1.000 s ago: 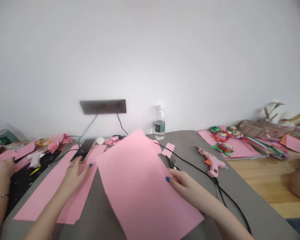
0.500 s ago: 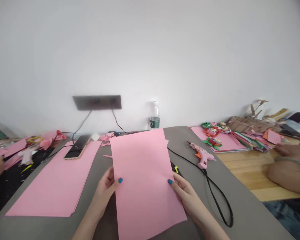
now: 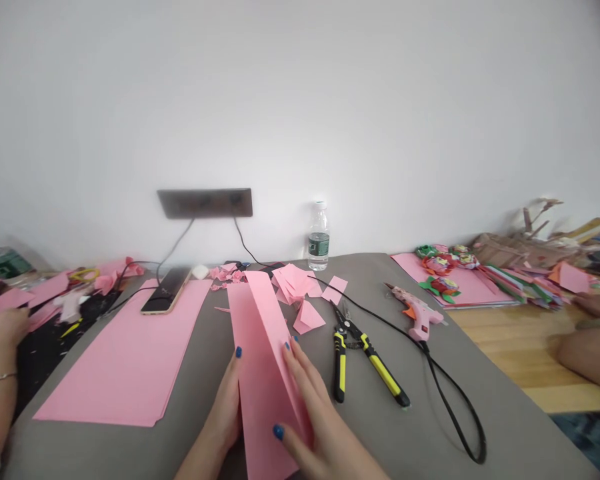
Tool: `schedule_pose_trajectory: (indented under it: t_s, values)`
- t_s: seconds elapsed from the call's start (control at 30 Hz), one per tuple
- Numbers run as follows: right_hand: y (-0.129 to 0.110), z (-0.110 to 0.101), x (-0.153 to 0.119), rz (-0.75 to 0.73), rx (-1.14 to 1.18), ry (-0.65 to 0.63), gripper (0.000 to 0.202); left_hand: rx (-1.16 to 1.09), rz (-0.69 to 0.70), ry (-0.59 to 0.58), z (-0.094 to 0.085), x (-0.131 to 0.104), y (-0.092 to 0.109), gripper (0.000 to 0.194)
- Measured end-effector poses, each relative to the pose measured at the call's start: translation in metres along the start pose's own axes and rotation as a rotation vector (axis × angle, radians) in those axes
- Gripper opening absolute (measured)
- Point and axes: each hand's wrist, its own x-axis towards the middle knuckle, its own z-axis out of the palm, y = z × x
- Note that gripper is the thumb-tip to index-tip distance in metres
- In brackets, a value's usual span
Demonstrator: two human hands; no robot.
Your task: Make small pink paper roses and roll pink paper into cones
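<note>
A pink sheet of paper (image 3: 257,360) is bent lengthwise between my hands, its right half raised and leaning over the left half. My left hand (image 3: 225,407) grips the sheet's left edge, most of its fingers hidden behind the paper. On the right half, my right hand (image 3: 313,413) holds the raised flap, fingers along its outer side and thumb on the inner side. Just beyond the sheet lie cut pink paper pieces (image 3: 310,317). Black and yellow pliers (image 3: 370,357) rest to the right of my right hand, handles spread.
A stack of pink sheets (image 3: 115,360) lies left, under a phone (image 3: 166,293). A pink glue gun (image 3: 417,313) with a black cable is at right. A water bottle (image 3: 319,240) stands by the wall. Other people's arms (image 3: 3,360) are at both sides; paper flowers (image 3: 440,267) sit back right.
The flat, upright sheet is now bent lengthwise. My right hand has moved left with its right side, uncovering the pliers and paper pieces. The view has shifted slightly left.
</note>
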Motion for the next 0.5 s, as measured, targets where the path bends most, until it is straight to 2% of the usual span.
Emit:
schedule_pose_trajectory:
  t_s: [0.13, 0.23, 0.37, 0.5]
  values:
    - [0.016, 0.04, 0.002, -0.081, -0.172, 0.057, 0.098, -0.066, 0.011, -0.002, 0.004, -0.003, -0.015, 0.06]
    - [0.022, 0.053, 0.001, -0.076, -0.23, 0.05, 0.102, -0.051, 0.008, 0.02, 0.005, -0.003, -0.018, 0.059]
    - [0.015, 0.039, -0.004, -0.051, -0.144, 0.054, 0.077, -0.029, 0.003, 0.089, 0.008, -0.003, -0.015, 0.056]
    - [0.01, 0.015, -0.009, -0.024, 0.04, 0.238, 0.055, -0.034, -0.014, 0.073, 0.011, -0.006, -0.013, 0.061]
